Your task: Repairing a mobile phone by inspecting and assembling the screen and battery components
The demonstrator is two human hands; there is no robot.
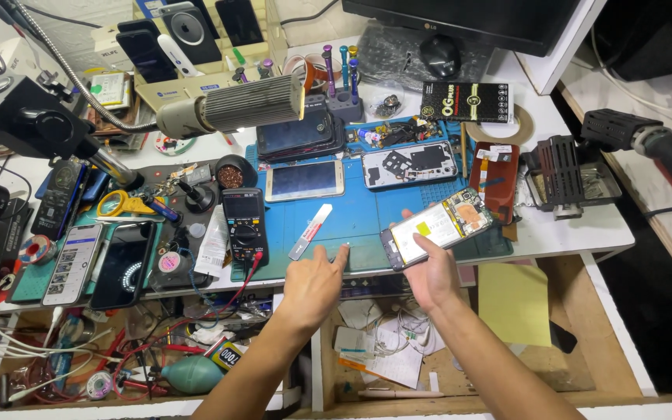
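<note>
My right hand (432, 272) holds an opened phone (439, 227) with its back cover off, showing a battery and circuit board, just above the blue work mat (367, 218). The thumb lies on the battery. My left hand (314, 286) hovers over the mat's front edge with its index finger stretched out, holding nothing. A white pry tool with a red tip (310, 231) lies on the mat just left of that fingertip.
A black multimeter (244, 225), several phones, a phone frame (410, 164), scissors (122, 204) and a screwdriver stand (342, 93) crowd the bench. A lamp on a gooseneck (235, 105) hangs over it. An open drawer (398, 342) with papers and cables lies below.
</note>
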